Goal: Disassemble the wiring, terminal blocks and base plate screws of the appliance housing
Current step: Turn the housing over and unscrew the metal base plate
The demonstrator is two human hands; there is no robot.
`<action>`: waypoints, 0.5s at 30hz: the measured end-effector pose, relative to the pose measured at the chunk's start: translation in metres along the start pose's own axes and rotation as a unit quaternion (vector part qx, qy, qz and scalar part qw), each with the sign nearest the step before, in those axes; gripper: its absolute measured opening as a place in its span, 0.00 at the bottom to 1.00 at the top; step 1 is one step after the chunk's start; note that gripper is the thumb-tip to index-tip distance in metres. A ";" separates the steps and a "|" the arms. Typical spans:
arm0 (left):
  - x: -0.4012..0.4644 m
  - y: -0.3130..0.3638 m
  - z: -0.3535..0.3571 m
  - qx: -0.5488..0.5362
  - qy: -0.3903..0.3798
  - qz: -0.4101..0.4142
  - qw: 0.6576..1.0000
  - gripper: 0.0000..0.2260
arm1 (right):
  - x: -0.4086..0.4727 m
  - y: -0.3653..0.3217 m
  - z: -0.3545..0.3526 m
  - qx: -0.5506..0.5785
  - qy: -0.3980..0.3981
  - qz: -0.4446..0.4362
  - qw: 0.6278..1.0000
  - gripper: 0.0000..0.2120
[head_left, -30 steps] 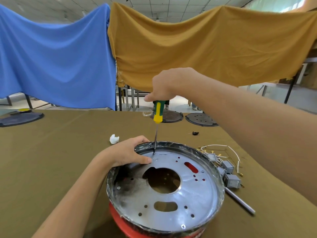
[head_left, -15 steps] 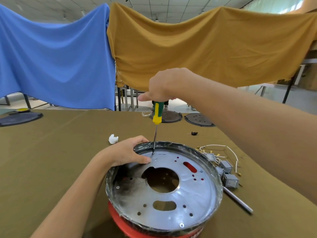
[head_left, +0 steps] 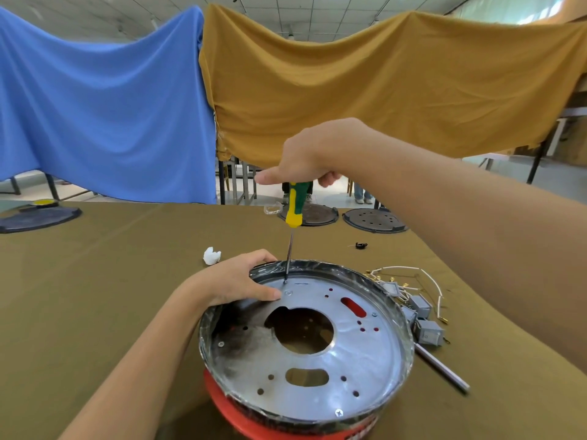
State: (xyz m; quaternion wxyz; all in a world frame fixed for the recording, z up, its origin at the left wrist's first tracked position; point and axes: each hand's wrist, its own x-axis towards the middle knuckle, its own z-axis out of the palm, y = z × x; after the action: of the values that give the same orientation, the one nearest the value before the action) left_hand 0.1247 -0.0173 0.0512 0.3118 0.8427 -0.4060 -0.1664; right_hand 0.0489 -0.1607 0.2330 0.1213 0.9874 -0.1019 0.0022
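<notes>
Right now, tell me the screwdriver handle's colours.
Green and yellow screwdriver handle, clearest in the head view.

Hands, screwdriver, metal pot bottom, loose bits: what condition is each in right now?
Right hand: grips screwdriver handle.
Left hand: rests on housing rim.
Screwdriver: upright, tip on base plate screw.
Base plate: in housing, screws visible.
Housing: upside down.
Terminal blocks: removed, beside housing.
</notes>
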 end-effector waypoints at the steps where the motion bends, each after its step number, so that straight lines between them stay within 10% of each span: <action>1: 0.000 0.000 0.000 -0.002 0.000 -0.001 1.000 0.18 | 0.003 0.000 0.001 -0.050 0.029 0.002 0.998 0.31; 8: 0.000 0.000 0.000 -0.001 0.002 0.009 1.000 0.18 | 0.003 0.014 -0.004 0.200 -0.046 -0.152 0.967 0.06; 15: 0.000 -0.002 0.001 -0.030 -0.003 0.015 0.999 0.18 | 0.000 -0.007 -0.002 0.129 -0.028 -0.095 0.987 0.20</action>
State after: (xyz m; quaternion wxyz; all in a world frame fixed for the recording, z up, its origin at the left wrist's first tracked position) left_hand 0.1255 -0.0168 0.0493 0.3380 0.8265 -0.4141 -0.1764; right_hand 0.0506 -0.1537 0.2335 -0.0107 0.9996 -0.0096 -0.0242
